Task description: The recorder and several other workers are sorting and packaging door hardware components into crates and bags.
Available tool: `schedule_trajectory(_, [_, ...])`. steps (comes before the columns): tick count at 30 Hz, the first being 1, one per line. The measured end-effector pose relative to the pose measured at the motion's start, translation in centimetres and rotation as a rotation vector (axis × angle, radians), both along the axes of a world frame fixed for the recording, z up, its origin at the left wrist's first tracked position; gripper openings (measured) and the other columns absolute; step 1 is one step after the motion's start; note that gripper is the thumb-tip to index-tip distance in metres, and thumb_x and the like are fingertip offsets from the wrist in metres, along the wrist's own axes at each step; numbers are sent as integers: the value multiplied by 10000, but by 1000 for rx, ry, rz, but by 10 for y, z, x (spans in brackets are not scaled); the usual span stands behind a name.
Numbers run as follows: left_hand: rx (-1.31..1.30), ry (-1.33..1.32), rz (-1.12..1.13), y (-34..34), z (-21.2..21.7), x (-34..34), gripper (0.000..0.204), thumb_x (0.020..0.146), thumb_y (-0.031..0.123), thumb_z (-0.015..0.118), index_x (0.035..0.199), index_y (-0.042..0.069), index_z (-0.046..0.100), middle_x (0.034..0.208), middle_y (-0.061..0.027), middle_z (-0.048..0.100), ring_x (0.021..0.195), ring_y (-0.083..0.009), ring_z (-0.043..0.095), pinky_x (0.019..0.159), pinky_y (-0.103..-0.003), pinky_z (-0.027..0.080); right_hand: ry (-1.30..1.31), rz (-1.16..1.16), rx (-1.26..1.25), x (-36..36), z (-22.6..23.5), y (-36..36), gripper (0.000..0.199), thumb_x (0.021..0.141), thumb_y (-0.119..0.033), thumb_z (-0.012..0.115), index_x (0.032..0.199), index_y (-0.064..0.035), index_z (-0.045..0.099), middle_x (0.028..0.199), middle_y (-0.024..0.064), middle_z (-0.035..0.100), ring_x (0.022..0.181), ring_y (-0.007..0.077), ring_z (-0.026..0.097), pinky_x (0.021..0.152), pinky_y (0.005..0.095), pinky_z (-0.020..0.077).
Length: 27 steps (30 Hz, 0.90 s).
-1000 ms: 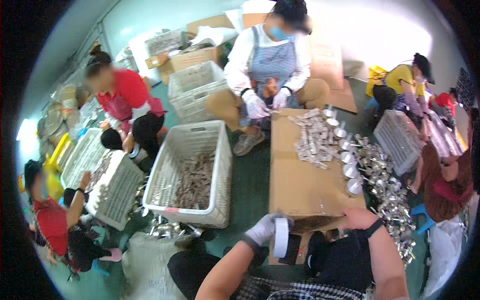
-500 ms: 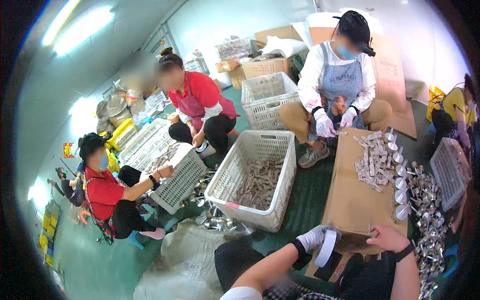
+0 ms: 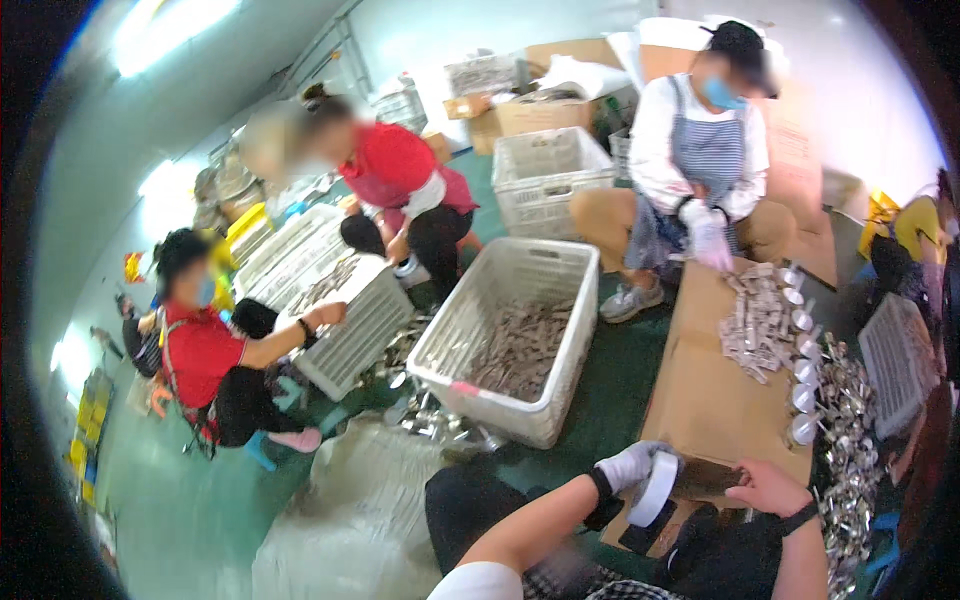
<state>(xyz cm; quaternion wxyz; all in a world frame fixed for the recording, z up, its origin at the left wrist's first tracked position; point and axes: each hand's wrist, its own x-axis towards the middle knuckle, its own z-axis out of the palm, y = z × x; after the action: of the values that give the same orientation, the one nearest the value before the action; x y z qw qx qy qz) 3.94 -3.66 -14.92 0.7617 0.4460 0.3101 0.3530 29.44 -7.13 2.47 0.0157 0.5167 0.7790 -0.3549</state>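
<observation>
My left hand [image 3: 627, 466], in a white glove, grips a white tape roll [image 3: 652, 487] at the near edge of a flat brown cardboard sheet [image 3: 700, 390]. My bare right hand [image 3: 762, 485], with a dark wristband, rests on the same edge beside the roll, on a dark strip of the cardboard. Farther along the sheet lies a heap of small metal pieces [image 3: 757, 320], with shiny round metal cups [image 3: 802, 378] lined up at its right side.
A white plastic crate [image 3: 575, 300] with metal parts stands left of the cardboard. A person in a striped apron [image 3: 705, 150] sits at the far end. Two people in red [image 3: 395, 175] work at more crates on the left. Cartons fill the back.
The view has swung left, so the cardboard and both hands now sit further right in the picture. Both hands stay at the cardboard's near edge with the tape roll.
</observation>
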Motion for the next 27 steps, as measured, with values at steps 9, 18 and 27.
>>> schedule_trajectory(9, [34, 35, -45, -4, -8, -4, 266, 754, 2, 694, 1014, 25, 639, 975, -51, 659, 905, -146, 603, 824, -281, 481, -4, 29, 0, 0, -22, 9, 450, 746, -193, 715, 1086, 48, 546, 750, 139, 638, 667, 210, 625, 625, 310, 509])
schedule_trajectory(18, [159, 72, -4, 0, -21, 0, 253, 752, -18, 683, 999, 13, 644, 965, -57, 665, 912, -140, 603, 826, -282, 481, -15, 49, -54, 1, -34, 23, 439, 753, -217, 720, 1072, 31, 548, 777, 136, 641, 703, 209, 634, 646, 321, 511])
schedule_trajectory(27, [57, -11, -43, 3, -27, 3, 296, 726, -43, 690, 1011, 18, 642, 970, -57, 663, 909, -142, 603, 818, -287, 485, -117, 15, -75, 15, -45, 21, 428, 756, -211, 721, 1071, 24, 553, 796, 142, 641, 713, 216, 628, 657, 326, 505])
